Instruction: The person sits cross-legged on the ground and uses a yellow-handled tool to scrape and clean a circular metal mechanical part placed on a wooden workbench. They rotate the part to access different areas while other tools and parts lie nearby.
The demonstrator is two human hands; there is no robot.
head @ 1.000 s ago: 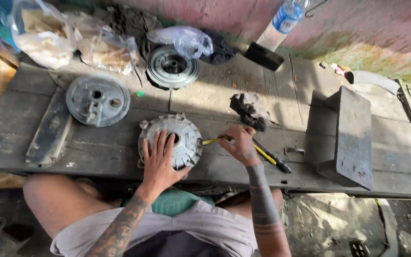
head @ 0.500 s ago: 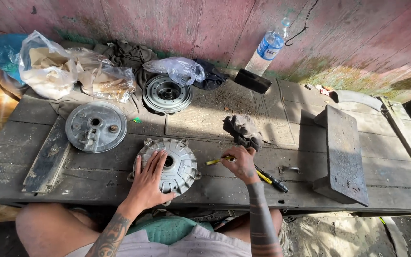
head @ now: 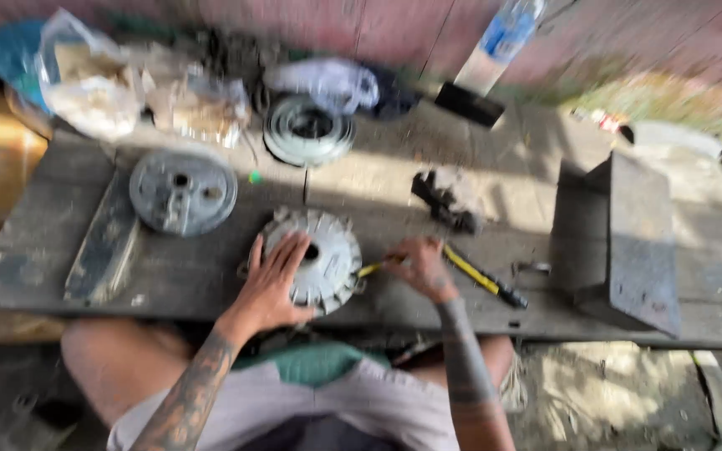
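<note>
While the left hand [head: 273, 284] is lying flat with fingers spread on the round finned metal housing [head: 315, 259] at the near edge of the wooden bench [head: 211, 276], the right hand [head: 419, 267] is pinching a yellow-handled screwdriver [head: 474, 276] just right of it. Farther back, a grey disc [head: 181, 190] is lying to the left, a pulley [head: 307, 129] is sitting beyond, and a dark metal block [head: 628, 234] is standing at the right.

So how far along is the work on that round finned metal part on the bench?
Looks done: a flat round plate and a grooved pulley lie apart on the wooden bench. In hand: the left hand lies flat on the finned round housing, while the right hand holds a yellow-handled tool at its edge. Left: the blur hides any fasteners, so I cannot tell.
</note>
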